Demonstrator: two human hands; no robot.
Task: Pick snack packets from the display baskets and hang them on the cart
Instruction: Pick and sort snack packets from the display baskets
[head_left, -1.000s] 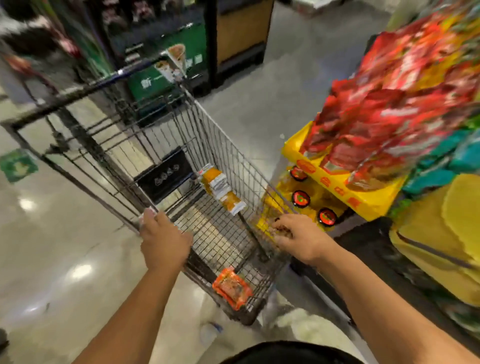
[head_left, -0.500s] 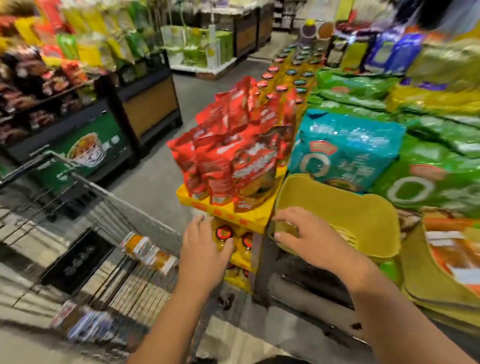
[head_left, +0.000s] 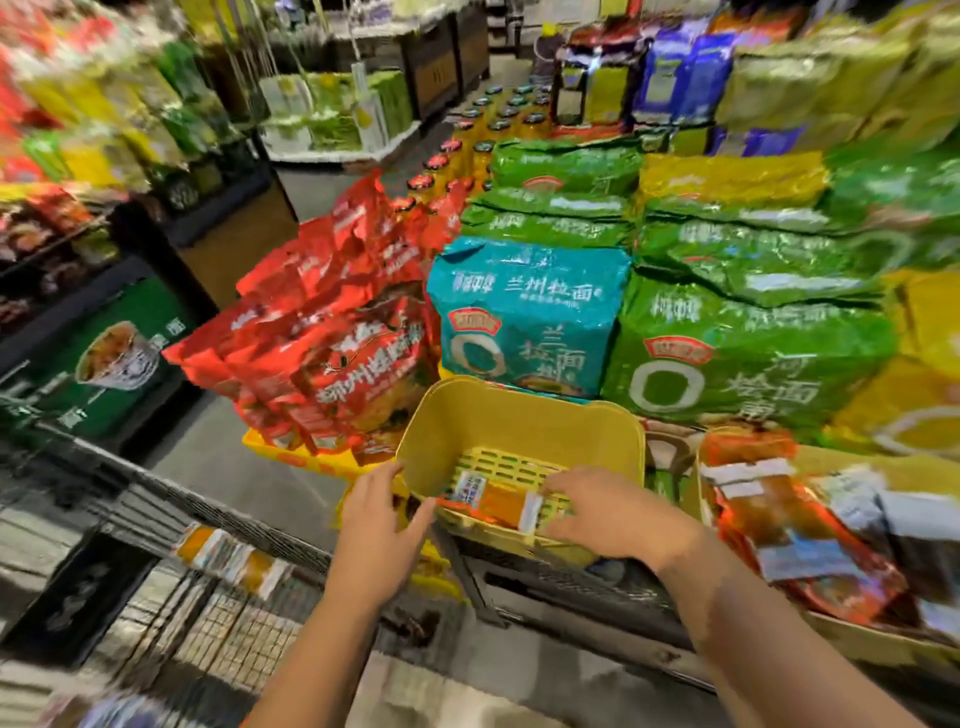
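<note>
A yellow display basket (head_left: 519, 426) stands in front of me with one orange snack packet (head_left: 493, 501) lying on its slotted floor. My right hand (head_left: 608, 512) reaches over the near rim, and its thumb and fingers pinch the packet's white right end. With straight fingers, my left hand (head_left: 379, 519) touches the basket's near left corner from outside. The wire cart (head_left: 218, 613) is at lower left, and orange packets (head_left: 228, 558) hang on its side rim.
A second basket (head_left: 857, 644) at right holds several orange-red packets (head_left: 800, 525). Red bags (head_left: 332, 332), a teal noodle bag (head_left: 524, 317) and green bags (head_left: 727, 358) are stacked behind the baskets. Jars (head_left: 467, 150) line the aisle edge, and dark shelves (head_left: 104, 312) stand at left.
My view swung up from the cart to the display. Both hands left the cart; the left went to the basket's corner, and the right reached inside and took the packet's end.
</note>
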